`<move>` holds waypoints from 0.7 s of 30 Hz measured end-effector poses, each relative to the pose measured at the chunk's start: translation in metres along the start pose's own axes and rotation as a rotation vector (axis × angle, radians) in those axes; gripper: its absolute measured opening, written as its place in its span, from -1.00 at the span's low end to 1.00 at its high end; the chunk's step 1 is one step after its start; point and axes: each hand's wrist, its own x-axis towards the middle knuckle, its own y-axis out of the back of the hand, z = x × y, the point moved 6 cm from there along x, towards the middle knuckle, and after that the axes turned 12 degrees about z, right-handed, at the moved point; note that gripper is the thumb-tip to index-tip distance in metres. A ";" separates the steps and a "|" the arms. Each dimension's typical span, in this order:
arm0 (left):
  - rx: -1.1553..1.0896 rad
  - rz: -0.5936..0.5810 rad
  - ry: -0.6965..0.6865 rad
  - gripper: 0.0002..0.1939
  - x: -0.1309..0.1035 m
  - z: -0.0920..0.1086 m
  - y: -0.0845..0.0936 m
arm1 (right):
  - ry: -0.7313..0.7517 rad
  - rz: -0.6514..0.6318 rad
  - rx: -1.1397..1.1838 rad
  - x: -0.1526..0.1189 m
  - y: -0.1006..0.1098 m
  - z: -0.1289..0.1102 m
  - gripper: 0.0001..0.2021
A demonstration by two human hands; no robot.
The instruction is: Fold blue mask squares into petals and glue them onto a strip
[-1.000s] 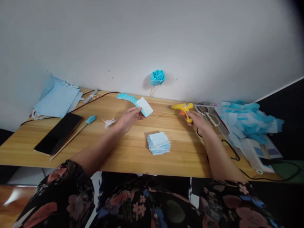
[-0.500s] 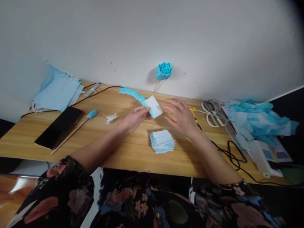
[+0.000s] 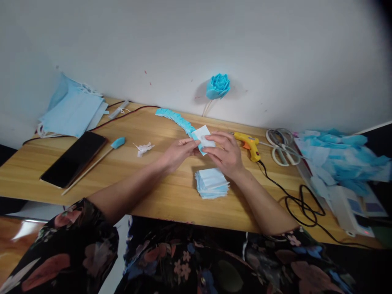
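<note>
Between my hands is a small white square (image 3: 200, 133) with a blue lower edge. The fingers of my left hand (image 3: 178, 154) pinch its left side. My right hand (image 3: 226, 152) has its thumb and fingers closed on the right side of the same square. Just behind my fingers, a curved row of overlapping blue pieces (image 3: 174, 117) runs to the back left. A stack of pale blue squares (image 3: 212, 183) lies below my hands, near the table's front. A blue fabric flower (image 3: 218, 86) on thin sticks stands against the wall.
A yellow glue gun (image 3: 250, 143), its black cord and scissors (image 3: 283, 153) lie right of my hands, with a pile of blue scraps (image 3: 339, 155) beyond. At the left are face masks (image 3: 72, 108), a phone (image 3: 74, 159), a blue-tipped stick (image 3: 92, 168) and a white scrap (image 3: 143, 148).
My right hand has moved left and closed on the square, which my left hand was holding alone. The glue gun now shows more fully. The view has shifted slightly.
</note>
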 end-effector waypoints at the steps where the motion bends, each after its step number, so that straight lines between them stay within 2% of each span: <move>1: 0.002 -0.008 -0.004 -0.76 0.000 -0.001 0.000 | -0.003 0.009 0.000 -0.001 0.000 0.001 -0.82; 5: 0.047 -0.029 -0.027 -0.64 0.000 -0.001 -0.001 | 0.040 0.104 0.042 -0.004 0.002 0.000 -0.91; 8: 0.131 0.027 -0.063 -0.64 0.000 0.001 0.002 | 0.020 0.154 0.104 -0.005 0.003 0.000 -0.93; 14: 0.270 0.123 -0.098 -0.66 -0.003 0.004 0.006 | -0.277 0.159 0.247 -0.009 0.002 0.007 -0.93; 17: 0.310 0.109 -0.107 -0.62 -0.003 0.003 0.005 | -0.444 0.146 0.328 -0.012 0.000 0.013 -0.97; 21: 0.328 0.078 -0.103 -0.62 -0.002 0.001 0.003 | -0.658 0.115 0.496 -0.018 -0.007 0.020 -0.91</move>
